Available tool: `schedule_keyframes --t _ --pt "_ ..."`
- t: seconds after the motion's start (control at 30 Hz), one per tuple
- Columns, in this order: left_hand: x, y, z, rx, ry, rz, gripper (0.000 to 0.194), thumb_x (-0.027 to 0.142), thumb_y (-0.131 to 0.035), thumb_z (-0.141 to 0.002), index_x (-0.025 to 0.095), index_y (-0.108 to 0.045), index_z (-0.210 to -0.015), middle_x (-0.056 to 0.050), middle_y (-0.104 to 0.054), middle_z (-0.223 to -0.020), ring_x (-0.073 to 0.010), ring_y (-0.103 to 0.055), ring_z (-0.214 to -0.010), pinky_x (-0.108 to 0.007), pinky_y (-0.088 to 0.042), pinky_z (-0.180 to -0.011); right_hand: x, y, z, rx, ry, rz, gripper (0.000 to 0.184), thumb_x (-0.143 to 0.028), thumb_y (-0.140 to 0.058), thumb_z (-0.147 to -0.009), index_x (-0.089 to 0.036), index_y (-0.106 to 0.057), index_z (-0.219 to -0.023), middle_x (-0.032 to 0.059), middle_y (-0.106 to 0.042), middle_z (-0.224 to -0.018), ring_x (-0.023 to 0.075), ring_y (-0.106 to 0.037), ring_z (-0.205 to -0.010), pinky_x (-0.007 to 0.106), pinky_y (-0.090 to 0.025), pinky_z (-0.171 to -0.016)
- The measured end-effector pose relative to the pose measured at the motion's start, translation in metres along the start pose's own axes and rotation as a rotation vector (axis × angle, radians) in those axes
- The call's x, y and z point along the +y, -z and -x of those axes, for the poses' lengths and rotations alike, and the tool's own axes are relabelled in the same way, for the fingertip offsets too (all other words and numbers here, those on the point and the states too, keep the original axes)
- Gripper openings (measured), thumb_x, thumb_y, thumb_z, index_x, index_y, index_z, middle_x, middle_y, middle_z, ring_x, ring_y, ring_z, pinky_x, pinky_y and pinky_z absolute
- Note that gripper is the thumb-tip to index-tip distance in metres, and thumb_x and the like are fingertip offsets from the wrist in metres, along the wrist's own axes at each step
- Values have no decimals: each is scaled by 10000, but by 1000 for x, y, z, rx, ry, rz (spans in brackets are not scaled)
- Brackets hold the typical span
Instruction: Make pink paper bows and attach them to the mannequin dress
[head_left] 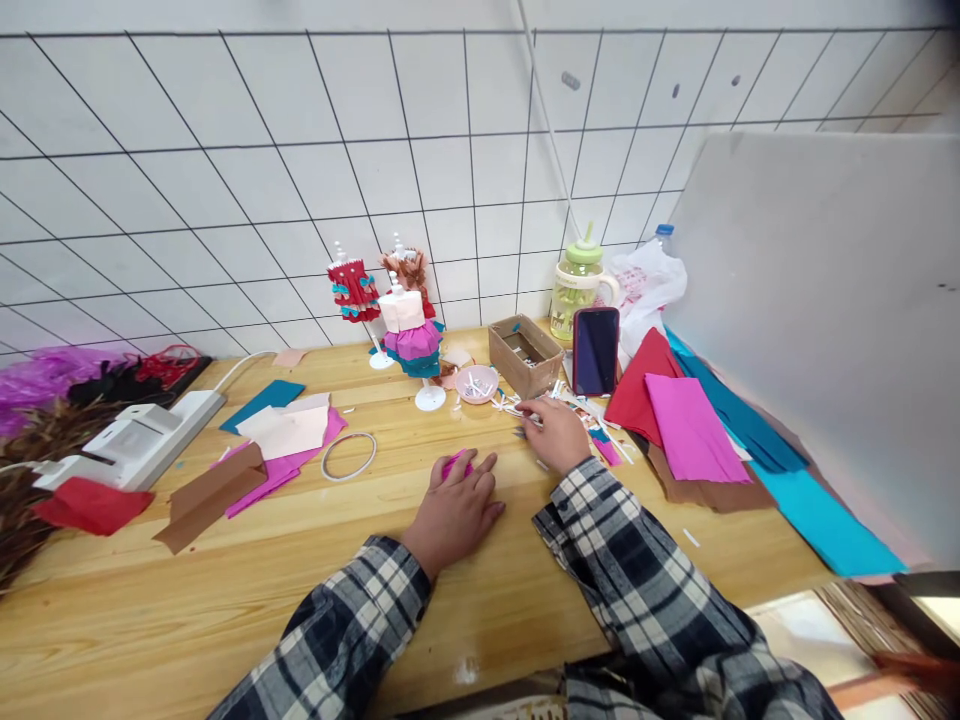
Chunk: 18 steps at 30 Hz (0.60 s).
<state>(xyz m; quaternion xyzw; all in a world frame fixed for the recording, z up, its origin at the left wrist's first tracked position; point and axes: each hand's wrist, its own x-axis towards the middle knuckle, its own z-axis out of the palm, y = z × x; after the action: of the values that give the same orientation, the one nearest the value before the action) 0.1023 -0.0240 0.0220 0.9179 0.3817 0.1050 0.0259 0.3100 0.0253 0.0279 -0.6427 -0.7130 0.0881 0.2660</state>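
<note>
My left hand (459,508) lies on the wooden table with its fingers spread, over a small magenta piece (457,464) that shows between them. My right hand (556,434) is at the edge of a pile of white paper strips and scraps (600,415), its fingers curled and closed together. What they hold, if anything, is too small to make out. Beyond my hands a small dress-form stand (430,396) carries a paper dress (411,340) with a cream top and a magenta and teal skirt. A pink dish (477,384) of white bits sits beside it.
A cardboard box (525,356), an upright phone (596,350) and a green-lidded bottle (576,290) stand at the back. Folded coloured paper (697,430) lies right. Left are paper sheets (277,430), a tape ring (349,456) and a power strip (135,440). Two more dressed stands (354,290) stand behind.
</note>
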Motion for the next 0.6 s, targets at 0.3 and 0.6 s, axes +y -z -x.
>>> schedule_keyframes --t 0.3,0.6 --pt "-10 8 1 54 38 40 264 216 -469 -907 251 -591 -1138 -89 -683 -1165 -279 -473 -1261 -541 -224 -1020 -17 -7 4 -101 284 -72 204 -208 -555 -882 -215 -717 -1007 53 -678 -999 196 -530 -987 330 -392 -894" --pt "-2 7 -2 45 76 15 225 211 -476 -888 229 -598 -1076 -93 -722 -966 -295 -476 -1219 -546 -220 -1014 -31 4 12 -298 314 143 261 -168 -534 -817 -269 -771 -853 64 -675 -901 236 -525 -942 403 -317 -858"
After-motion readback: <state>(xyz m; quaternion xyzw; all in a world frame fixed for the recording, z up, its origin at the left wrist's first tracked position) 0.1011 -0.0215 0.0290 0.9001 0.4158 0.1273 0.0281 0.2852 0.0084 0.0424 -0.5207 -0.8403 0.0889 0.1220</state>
